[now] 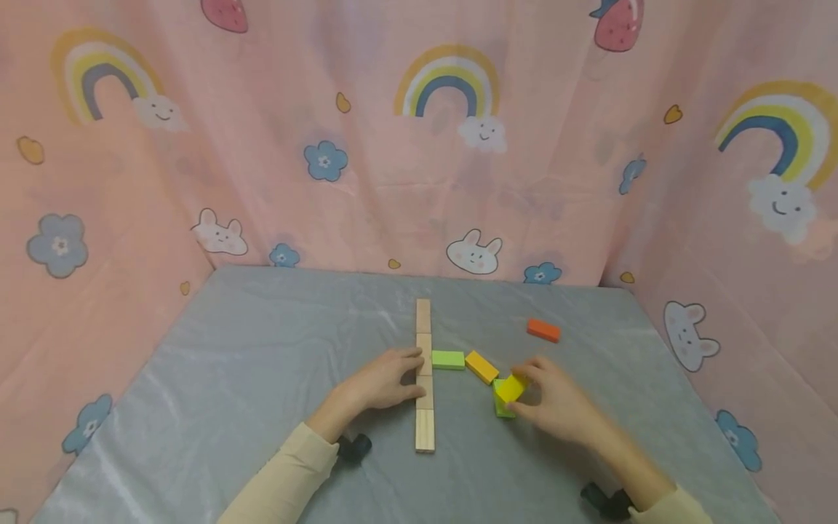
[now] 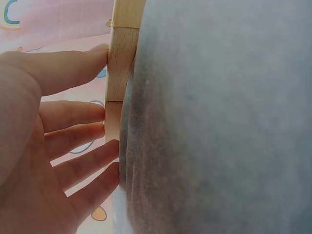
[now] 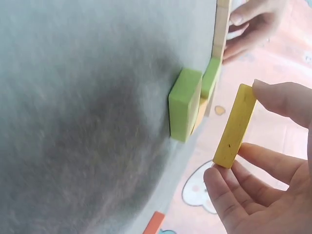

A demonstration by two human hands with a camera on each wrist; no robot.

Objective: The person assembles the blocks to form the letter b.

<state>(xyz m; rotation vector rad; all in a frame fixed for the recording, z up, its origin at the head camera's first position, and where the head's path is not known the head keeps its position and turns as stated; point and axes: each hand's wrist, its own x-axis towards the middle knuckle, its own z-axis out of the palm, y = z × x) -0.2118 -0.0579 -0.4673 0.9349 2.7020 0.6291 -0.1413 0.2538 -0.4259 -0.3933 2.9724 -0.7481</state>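
Note:
My right hand (image 1: 556,397) pinches a yellow block (image 3: 235,126) between thumb and fingers, held above the cloth. In the head view the yellow block partly covers a green block (image 1: 504,409) lying below it; the right wrist view shows a gap between them. My left hand (image 1: 389,378) rests its fingertips, fairly straight, against a row of plain wooden blocks (image 1: 424,393) laid end to end. From that row a light green block (image 1: 448,360) sticks out to the right, followed by an orange-yellow block (image 1: 481,367) set at a slant, then the green block.
A red-orange block (image 1: 543,330) lies apart at the back right. Grey cloth (image 1: 262,349) covers the table. A pink patterned curtain (image 1: 366,204) encloses the back and both sides. Black wrist mounts (image 1: 353,449) are strapped under both forearms.

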